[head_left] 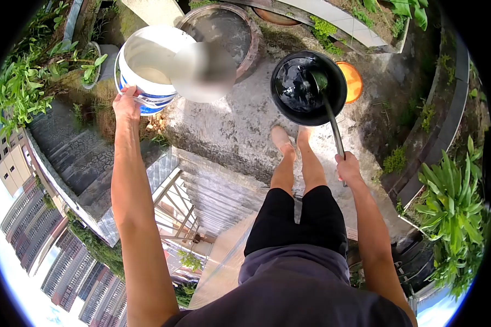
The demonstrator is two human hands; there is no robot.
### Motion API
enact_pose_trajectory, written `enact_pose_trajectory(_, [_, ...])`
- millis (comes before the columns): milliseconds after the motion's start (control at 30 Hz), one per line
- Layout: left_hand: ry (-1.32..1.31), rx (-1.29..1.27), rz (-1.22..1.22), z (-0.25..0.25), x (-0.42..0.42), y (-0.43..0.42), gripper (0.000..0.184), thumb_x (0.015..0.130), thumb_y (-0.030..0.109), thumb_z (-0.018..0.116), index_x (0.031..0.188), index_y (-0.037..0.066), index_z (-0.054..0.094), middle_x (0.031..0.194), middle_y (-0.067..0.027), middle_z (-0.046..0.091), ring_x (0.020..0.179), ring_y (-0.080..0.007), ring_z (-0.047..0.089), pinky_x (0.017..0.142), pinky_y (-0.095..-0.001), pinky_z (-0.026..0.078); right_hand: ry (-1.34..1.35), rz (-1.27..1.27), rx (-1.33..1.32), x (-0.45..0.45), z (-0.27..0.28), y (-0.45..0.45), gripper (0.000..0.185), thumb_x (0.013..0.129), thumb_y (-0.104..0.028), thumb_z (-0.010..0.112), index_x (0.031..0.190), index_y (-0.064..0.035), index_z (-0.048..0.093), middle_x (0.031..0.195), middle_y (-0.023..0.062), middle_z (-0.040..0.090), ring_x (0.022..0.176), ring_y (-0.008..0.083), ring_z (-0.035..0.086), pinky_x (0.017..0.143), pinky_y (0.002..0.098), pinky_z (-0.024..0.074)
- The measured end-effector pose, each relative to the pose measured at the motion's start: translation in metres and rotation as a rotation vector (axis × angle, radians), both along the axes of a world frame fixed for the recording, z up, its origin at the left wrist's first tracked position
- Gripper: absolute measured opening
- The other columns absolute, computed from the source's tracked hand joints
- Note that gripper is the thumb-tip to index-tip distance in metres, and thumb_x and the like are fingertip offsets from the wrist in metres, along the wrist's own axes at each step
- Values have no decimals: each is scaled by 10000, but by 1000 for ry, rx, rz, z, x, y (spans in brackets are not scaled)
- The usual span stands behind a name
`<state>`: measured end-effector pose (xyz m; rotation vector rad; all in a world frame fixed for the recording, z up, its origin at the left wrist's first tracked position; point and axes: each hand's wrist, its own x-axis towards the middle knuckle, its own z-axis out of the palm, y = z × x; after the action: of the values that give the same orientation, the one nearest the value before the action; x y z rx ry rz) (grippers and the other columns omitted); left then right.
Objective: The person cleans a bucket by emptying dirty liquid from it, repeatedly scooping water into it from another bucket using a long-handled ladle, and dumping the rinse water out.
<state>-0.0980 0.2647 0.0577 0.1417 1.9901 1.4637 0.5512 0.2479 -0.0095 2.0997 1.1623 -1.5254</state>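
Observation:
My left hand (126, 103) grips the edge or handle of a white and blue bucket (153, 87), which is tilted and has cloudy water low inside. My right hand (349, 168) is closed around the long dark handle of a ladle (334, 128). The ladle's bowl rests inside a black bucket (305, 117) holding dark, shiny liquid. That bucket stands on the concrete in front of my feet. A blurred patch covers part of the white bucket's right side.
Behind the buckets sits a large round clay pot (255, 41) with water. An orange lid or disc (351, 83) lies beside the black bucket. Concrete planter edges (444, 131) and leafy plants (453, 201) border the right. Steps (76, 158) drop away at left.

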Motion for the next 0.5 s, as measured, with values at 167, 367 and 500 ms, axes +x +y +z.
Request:
enact_pose_trajectory(167, [-248,150,49,14,17,-106,153,912,40,572,1065,39,586,1098,-128,636,1000,-253,628,862,-584,516,54,-106,-75,-2,-1,-1,214,951,-215,530,943,-1,525,624,44,503,441,135,481,369,316,415])
enact_pose_trajectory(367, [-452,101,208,-14,67,-222,379,821,14,455,1192,22,532,1219,-126,595,1128,-253,577,969,-626,446,71,-149,-105,2,-4,-7,192,953,-221,535,898,-38,514,630,19,499,436,117,458,366,293,387])
enact_pose_trajectory(500, [-558,4,452,-85,105,-275,418,752,-47,458,1147,42,561,1164,-123,529,1046,-276,501,959,-604,462,92,-165,-129,-3,-3,-3,181,954,-225,531,884,-59,517,620,12,491,439,113,454,365,291,375])
